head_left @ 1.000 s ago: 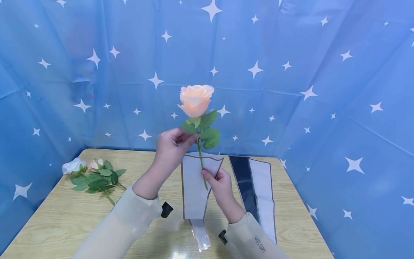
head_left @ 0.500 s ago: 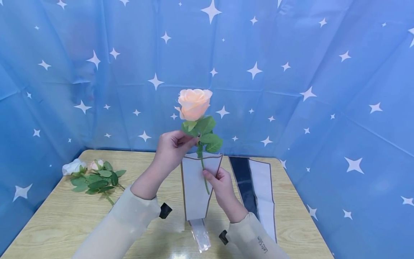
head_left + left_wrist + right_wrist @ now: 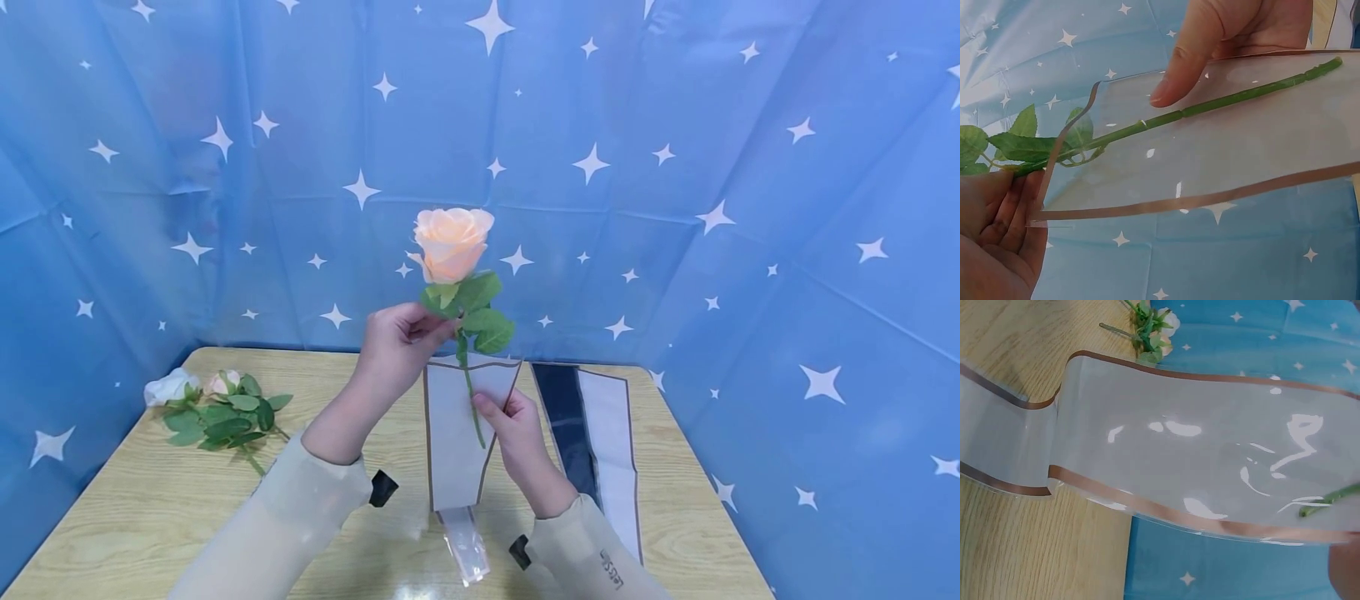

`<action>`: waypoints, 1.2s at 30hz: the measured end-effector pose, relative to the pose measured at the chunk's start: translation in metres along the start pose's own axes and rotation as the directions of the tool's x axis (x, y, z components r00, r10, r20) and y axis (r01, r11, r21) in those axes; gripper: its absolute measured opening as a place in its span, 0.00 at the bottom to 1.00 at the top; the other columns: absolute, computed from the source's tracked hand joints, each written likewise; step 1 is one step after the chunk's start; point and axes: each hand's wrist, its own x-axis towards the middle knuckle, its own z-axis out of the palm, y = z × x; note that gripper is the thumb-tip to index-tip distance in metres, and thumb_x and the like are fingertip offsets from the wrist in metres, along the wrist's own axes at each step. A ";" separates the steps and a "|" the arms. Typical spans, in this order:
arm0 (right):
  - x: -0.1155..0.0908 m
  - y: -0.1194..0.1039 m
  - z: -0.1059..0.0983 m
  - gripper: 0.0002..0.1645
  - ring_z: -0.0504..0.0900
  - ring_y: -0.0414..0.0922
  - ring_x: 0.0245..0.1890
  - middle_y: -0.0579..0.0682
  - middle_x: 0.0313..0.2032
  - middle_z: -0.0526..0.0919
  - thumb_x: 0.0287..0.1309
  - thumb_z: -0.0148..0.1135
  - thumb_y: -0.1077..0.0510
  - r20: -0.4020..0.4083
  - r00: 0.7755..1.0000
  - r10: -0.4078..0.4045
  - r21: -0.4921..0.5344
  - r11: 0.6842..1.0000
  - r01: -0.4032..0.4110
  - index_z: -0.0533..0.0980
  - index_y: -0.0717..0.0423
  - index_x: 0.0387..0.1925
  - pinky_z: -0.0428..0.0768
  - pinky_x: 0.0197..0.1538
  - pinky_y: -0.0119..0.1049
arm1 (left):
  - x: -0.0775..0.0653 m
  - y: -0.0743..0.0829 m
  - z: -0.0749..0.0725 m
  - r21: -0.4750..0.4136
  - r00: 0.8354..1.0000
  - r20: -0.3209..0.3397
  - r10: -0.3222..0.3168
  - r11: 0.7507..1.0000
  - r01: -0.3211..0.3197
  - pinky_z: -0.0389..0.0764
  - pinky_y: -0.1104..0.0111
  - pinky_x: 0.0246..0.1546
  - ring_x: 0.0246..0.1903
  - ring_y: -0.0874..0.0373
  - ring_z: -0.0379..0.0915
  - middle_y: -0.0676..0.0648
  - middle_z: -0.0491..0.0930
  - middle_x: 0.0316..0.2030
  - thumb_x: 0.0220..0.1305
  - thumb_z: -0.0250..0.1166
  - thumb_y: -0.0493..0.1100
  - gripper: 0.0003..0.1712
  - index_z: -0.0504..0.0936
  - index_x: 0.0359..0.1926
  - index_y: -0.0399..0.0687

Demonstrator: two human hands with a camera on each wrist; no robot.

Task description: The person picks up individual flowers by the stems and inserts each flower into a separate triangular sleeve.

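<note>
A peach rose (image 3: 452,246) with green leaves stands nearly upright at the middle of the head view. My left hand (image 3: 397,342) pinches it just under the bloom, by the leaves. Its lower stem (image 3: 1235,98) lies inside a flower sleeve (image 3: 453,450), showing through the clear front; the lowest leaves sit at the sleeve's mouth. The sleeve has a whitish back and brown edging. My right hand (image 3: 521,437) grips the sleeve's side edge, thumb across the front near the stem, its other fingers mostly hidden behind. In the right wrist view the stem's end (image 3: 1310,509) shows through the film.
White and pale pink roses (image 3: 225,408) lie at the table's left. To the right lies another wrapper (image 3: 611,450), dark on one side and white on the other. The held sleeve's tail (image 3: 467,546) bends onto the wooden table (image 3: 120,517). A starry blue curtain (image 3: 300,67) hangs behind.
The rose has come down slightly and its leaves now reach the sleeve's mouth. Both hands keep their hold; over the last half second there is hardly any movement.
</note>
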 end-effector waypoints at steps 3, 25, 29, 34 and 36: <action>0.000 0.001 -0.001 0.05 0.82 0.38 0.36 0.42 0.34 0.84 0.59 0.62 0.62 0.010 1.000 -0.001 0.005 1.000 0.001 0.78 0.52 0.38 0.80 0.42 0.31 | 0.000 -0.001 0.000 0.006 1.000 -0.013 0.014 1.000 -0.014 0.83 0.70 0.36 0.31 0.57 0.84 0.45 0.86 0.28 0.58 0.68 0.38 0.06 0.86 0.36 0.41; 0.000 -0.004 0.001 0.07 0.82 0.38 0.38 0.42 0.35 0.85 0.61 0.60 0.63 -0.015 1.000 0.016 0.094 0.995 -0.014 0.79 0.49 0.37 0.80 0.44 0.32 | -0.004 -0.001 0.000 -0.036 1.000 0.008 0.024 0.999 -0.024 0.83 0.69 0.39 0.33 0.55 0.84 0.43 0.86 0.31 0.57 0.67 0.35 0.09 0.85 0.41 0.41; -0.001 -0.007 0.002 0.07 0.81 0.37 0.37 0.42 0.34 0.84 0.61 0.60 0.63 -0.009 1.000 -0.010 0.077 0.997 0.011 0.79 0.48 0.36 0.79 0.43 0.31 | -0.004 -0.002 0.001 -0.042 1.000 0.027 0.016 0.999 -0.014 0.83 0.70 0.37 0.34 0.56 0.84 0.43 0.86 0.32 0.58 0.67 0.35 0.09 0.85 0.41 0.41; -0.003 -0.013 0.003 0.08 0.81 0.37 0.40 0.41 0.37 0.84 0.61 0.60 0.63 0.012 0.999 -0.035 0.074 0.997 0.034 0.79 0.47 0.38 0.79 0.45 0.30 | -0.004 -0.002 0.002 -0.059 0.995 0.089 -0.040 0.997 0.046 0.83 0.69 0.36 0.36 0.57 0.84 0.44 0.86 0.35 0.57 0.68 0.38 0.11 0.85 0.43 0.44; -0.003 -0.015 0.003 0.08 0.81 0.37 0.40 0.41 0.37 0.84 0.61 0.60 0.62 0.021 0.999 -0.040 0.073 0.997 0.039 0.79 0.46 0.39 0.79 0.45 0.31 | -0.004 -0.002 0.002 -0.059 0.991 0.117 -0.068 0.995 0.075 0.83 0.69 0.36 0.37 0.57 0.84 0.45 0.86 0.36 0.57 0.69 0.39 0.12 0.85 0.43 0.45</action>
